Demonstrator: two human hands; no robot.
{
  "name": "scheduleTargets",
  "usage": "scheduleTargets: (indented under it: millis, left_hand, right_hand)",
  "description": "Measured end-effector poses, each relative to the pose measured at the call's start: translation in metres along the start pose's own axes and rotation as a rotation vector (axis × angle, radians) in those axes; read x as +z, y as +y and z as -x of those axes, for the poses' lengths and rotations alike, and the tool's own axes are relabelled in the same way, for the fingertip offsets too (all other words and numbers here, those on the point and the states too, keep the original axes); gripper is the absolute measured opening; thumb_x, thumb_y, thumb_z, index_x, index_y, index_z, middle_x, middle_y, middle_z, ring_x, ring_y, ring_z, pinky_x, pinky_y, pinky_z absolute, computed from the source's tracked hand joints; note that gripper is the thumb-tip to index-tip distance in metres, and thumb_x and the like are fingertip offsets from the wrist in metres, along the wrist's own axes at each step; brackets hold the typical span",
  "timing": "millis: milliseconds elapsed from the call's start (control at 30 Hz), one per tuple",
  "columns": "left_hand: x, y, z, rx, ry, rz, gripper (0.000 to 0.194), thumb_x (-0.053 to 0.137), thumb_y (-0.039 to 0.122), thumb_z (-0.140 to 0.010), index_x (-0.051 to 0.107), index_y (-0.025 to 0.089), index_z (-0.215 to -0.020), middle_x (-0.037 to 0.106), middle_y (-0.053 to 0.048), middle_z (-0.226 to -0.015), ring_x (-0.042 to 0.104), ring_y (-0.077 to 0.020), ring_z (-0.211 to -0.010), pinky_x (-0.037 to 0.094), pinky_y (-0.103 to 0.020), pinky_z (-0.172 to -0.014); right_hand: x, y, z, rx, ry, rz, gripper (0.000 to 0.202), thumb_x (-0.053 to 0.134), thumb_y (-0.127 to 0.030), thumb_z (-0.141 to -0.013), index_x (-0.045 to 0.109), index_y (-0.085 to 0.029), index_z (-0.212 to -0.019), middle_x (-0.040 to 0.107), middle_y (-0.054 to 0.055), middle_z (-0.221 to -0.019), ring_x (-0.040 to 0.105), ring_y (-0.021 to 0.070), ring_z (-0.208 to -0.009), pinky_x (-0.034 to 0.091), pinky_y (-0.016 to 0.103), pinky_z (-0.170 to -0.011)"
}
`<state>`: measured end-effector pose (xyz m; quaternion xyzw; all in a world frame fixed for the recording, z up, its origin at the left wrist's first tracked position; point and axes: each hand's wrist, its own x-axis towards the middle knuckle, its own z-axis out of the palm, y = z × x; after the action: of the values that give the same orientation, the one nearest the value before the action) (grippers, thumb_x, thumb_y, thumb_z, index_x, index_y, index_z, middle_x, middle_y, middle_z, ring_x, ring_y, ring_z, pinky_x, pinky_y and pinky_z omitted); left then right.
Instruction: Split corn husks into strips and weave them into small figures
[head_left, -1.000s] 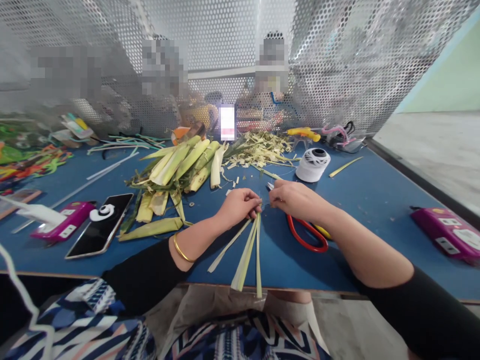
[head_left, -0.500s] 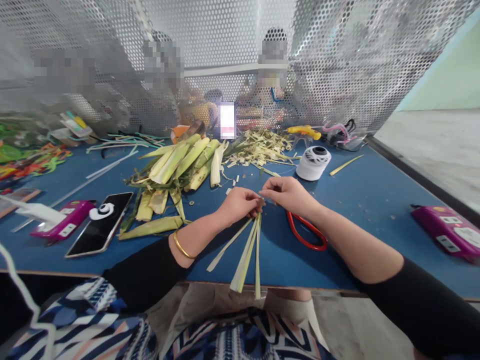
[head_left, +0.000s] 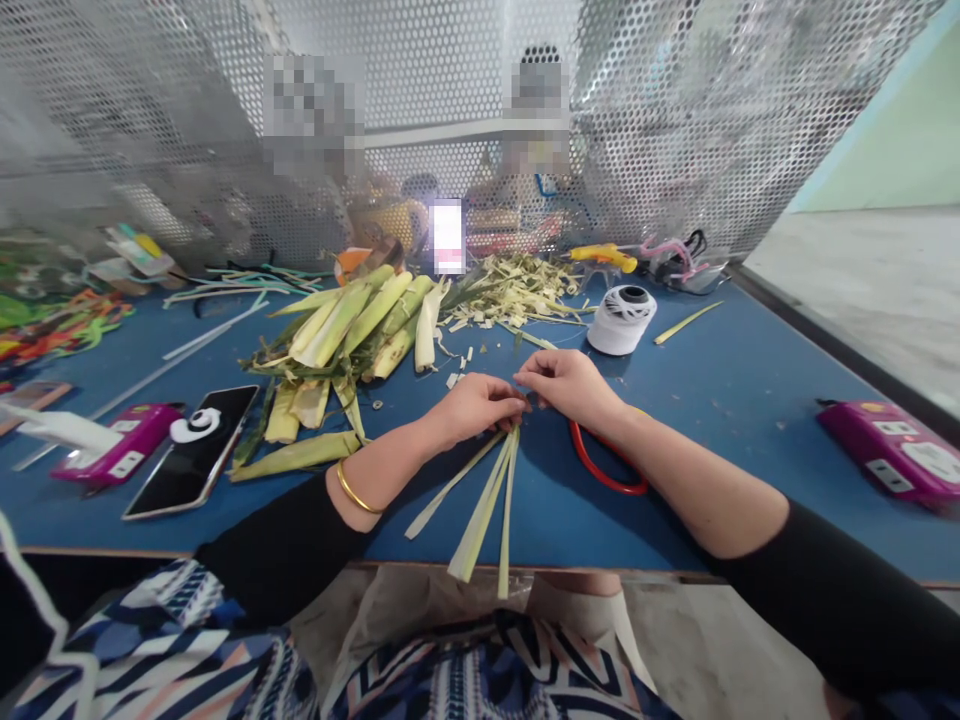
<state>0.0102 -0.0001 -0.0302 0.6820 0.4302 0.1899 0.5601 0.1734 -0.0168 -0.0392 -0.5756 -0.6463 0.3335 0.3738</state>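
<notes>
My left hand point(head_left: 480, 408) pinches the upper end of a small bundle of pale green husk strips point(head_left: 484, 510), whose lower ends fan out toward the table's front edge. Close to its fingertips is my right hand point(head_left: 562, 383), thumb and forefinger pressed together; whatever they hold is too small to make out. Red-handled scissors point(head_left: 600, 468) lie partly beneath my right forearm. Behind that hand stands a cone of white thread point(head_left: 621, 322). Corn husks point(head_left: 352, 330) are piled to the left of my hands.
Shredded husk pieces point(head_left: 517, 290) lie at the back. A phone point(head_left: 191, 455) and a purple power strip point(head_left: 120, 448) are at left, another power strip point(head_left: 896, 450) at right. A yellow glue gun point(head_left: 604, 257) rests near the perforated screen point(head_left: 450, 100), with people behind it.
The whole view has shifted slightly, so most things appear a little further left. Both hands keep nearly the same pose, and the strips' lower ends have swung slightly left.
</notes>
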Motion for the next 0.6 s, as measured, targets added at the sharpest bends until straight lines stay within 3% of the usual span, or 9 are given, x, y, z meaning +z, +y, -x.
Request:
scheduleTargets:
  millis: [133, 233, 400, 600]
  left_hand:
    - [0.001, 0.0, 0.0, -0.018, 0.047, 0.049, 0.015, 0.059, 0.014, -0.081, 0.068, 0.013, -0.068, 0.061, 0.001, -0.056, 0.053, -0.0062, -0.048, 0.04, -0.016, -0.048]
    - [0.0, -0.002, 0.0, -0.022, 0.06, 0.101, 0.015, 0.061, 0.017, -0.081, 0.068, 0.013, -0.068, 0.062, -0.001, -0.058, 0.053, -0.0057, -0.049, 0.039, -0.016, -0.047]
    - [-0.001, -0.004, 0.001, -0.001, 0.07, 0.123, 0.014, 0.062, 0.019, -0.08, 0.069, 0.013, -0.07, 0.064, -0.002, -0.061, 0.053, -0.0056, -0.051, 0.039, -0.015, -0.046]
    - [-0.002, -0.002, 0.0, -0.025, 0.065, 0.155, 0.013, 0.061, 0.017, -0.082, 0.067, 0.012, -0.071, 0.064, 0.0, -0.062, 0.052, -0.0044, -0.049, 0.038, -0.015, -0.047]
  right_hand:
    - [-0.007, -0.003, -0.001, -0.022, 0.0, -0.08, 0.019, 0.055, -0.032, -0.08, 0.067, -0.017, -0.084, 0.062, -0.001, -0.061, 0.056, 0.0121, -0.052, 0.044, 0.026, -0.055]
    - [-0.021, -0.007, 0.0, -0.068, 0.081, 0.085, 0.021, 0.056, -0.034, -0.081, 0.067, -0.017, -0.081, 0.059, -0.002, -0.057, 0.052, 0.0117, -0.051, 0.039, 0.025, -0.054]
    - [-0.035, -0.011, 0.004, -0.107, -0.043, 0.283, 0.029, 0.063, -0.044, -0.078, 0.065, -0.018, -0.065, 0.052, -0.003, -0.052, 0.042, 0.0097, -0.05, 0.03, 0.025, -0.05]
    - [-0.026, -0.009, 0.002, -0.07, -0.121, 0.347, 0.019, 0.07, -0.037, -0.07, 0.071, -0.018, -0.068, 0.059, -0.002, -0.057, 0.048, 0.011, -0.055, 0.032, 0.025, -0.053]
